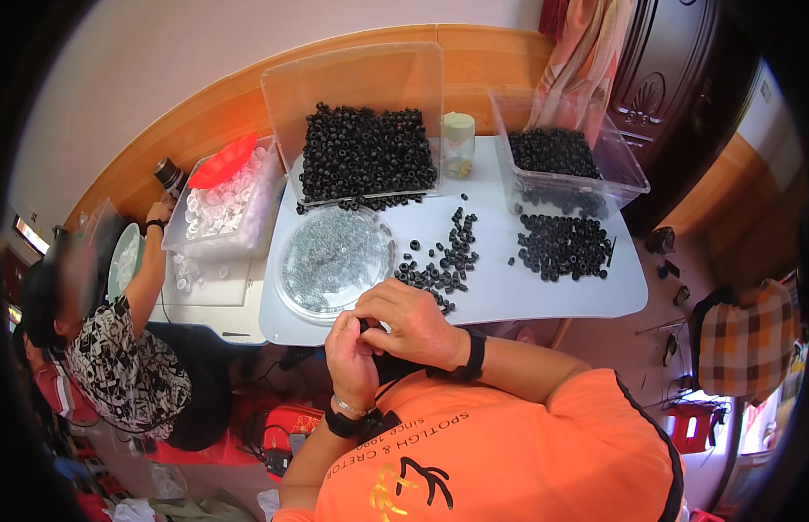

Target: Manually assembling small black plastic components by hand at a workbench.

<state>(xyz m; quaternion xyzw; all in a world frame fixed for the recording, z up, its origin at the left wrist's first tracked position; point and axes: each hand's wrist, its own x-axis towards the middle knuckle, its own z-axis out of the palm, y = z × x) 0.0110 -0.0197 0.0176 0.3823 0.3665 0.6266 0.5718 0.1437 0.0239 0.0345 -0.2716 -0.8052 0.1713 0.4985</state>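
My left hand (351, 364) and my right hand (408, 322) meet at the table's front edge. Pinched between their fingers is a small black ring-shaped part (364, 325), mostly covered by the fingertips. Just beyond them stands a round clear dish (287, 291) holding many tiny shiny clear or silvery pieces. To its right, loose black parts (435, 277) of the same look are scattered on the white table. Another spread of black parts (561, 247) lies farther right, with a thin black stick (611, 251) at its edge.
A tipped clear bin (352, 74) spills black parts at the back, beside a lidded jar (458, 143). Another clear bin (626, 174) of black parts stands back right. At left, a co-worker (130, 365) reaches past a bin of white pieces (226, 204) topped by a red bowl (223, 163).
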